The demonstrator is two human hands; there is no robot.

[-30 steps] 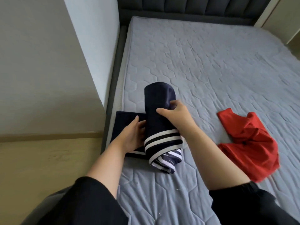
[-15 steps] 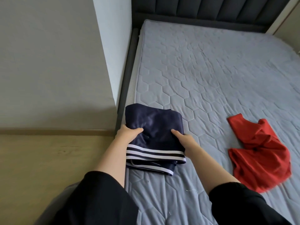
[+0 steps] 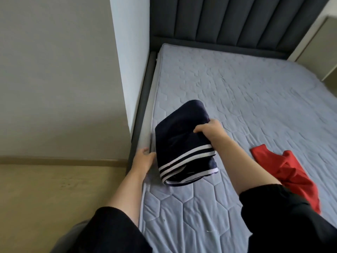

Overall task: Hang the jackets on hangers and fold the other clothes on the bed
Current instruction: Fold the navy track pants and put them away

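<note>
A folded navy garment (image 3: 180, 141) with white stripes along its near hem is held tilted above the left side of the grey quilted mattress (image 3: 237, 99). My right hand (image 3: 209, 129) grips its right edge, thumb over the top. My left hand (image 3: 144, 157) sits at the garment's lower left edge by the bed's side; its fingertips are hidden under the cloth. A crumpled red garment (image 3: 291, 176) lies unfolded on the mattress to the right of my right forearm.
A dark padded headboard (image 3: 228, 21) closes the far end of the bed. A white wall corner (image 3: 131, 70) and a beige wall stand right beside the bed's left edge. Pale wooden floor (image 3: 54, 189) shows at lower left.
The folded navy garment has been lifted off the mattress edge and tilted, my right hand now gripping its right side higher up. My view swung left and up toward the headboard.
</note>
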